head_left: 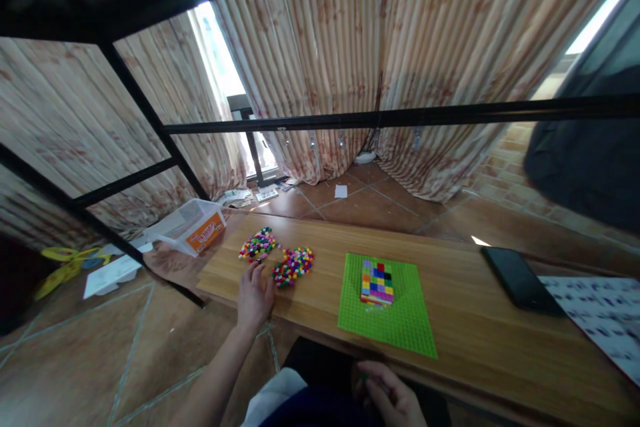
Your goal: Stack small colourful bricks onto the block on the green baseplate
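Observation:
My left hand (pixel 254 299) rests on the table's near left part, fingers reaching forward and thumb apart. A small dark brick (pixel 259 260) lies at its fingertips. Just beyond is a loose pile of tiny multicoloured bricks (pixel 259 243), and to the right lies a second pile (pixel 294 265). Low in the view, in front of the table edge, my right hand (pixel 389 395) is curled with a small green brick (pixel 364 377) between its fingers. On the table, a green baseplate (pixel 410 320) carries a block of coloured bricks (pixel 377 283), seen from above.
The wooden table (pixel 470 340) also bears a black phone (pixel 520 280) and a printed sheet (pixel 600 313) at the right. A clear plastic bin with an orange label (pixel 205 233) stands beyond the left end. A black metal bar (pixel 325 121) crosses behind, before curtains.

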### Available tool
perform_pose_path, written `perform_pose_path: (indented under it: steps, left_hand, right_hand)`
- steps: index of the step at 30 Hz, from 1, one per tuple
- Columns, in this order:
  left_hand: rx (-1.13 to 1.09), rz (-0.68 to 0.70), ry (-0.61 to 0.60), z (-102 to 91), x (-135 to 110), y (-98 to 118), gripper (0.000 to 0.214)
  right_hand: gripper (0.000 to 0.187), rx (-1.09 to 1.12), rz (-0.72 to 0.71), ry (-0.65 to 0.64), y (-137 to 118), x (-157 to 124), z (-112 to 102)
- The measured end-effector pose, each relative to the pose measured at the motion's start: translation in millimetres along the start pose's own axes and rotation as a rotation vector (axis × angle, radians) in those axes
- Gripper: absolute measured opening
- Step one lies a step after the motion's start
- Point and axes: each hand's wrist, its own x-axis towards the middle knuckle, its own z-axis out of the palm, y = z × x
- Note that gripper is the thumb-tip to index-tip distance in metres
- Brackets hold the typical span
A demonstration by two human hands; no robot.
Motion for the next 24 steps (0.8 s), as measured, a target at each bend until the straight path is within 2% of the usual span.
perform_pose_path:
  steps: [6, 11, 19, 24]
  left_hand:
    - [-0.084, 0.189, -0.18, -8.7, -46.3, 70.2, 0.034]
    - [-0.104, 0.247, -0.288, -14.8, -63.4, 115.0, 0.035]
    - [-0.149, 0.285, -0.349, -12.6, -68.5, 155.1, 0.035]
    - [-0.185, 0.293, -0.386, -6.9, -62.9, 172.6, 0.039]
  right_hand:
    - [0.052, 0.024, 0.04, 0.01, -20.9, -14.3, -43.0]
    - [0.054, 0.065, -0.012, 0.107, -35.4, -21.7, -78.9]
    - [0.055, 0.09, -0.109, 0.221, -32.5, -31.2, -123.9]
    - [0.065, 0.113, -0.012, 0.178, -17.2, -36.5, -147.9]
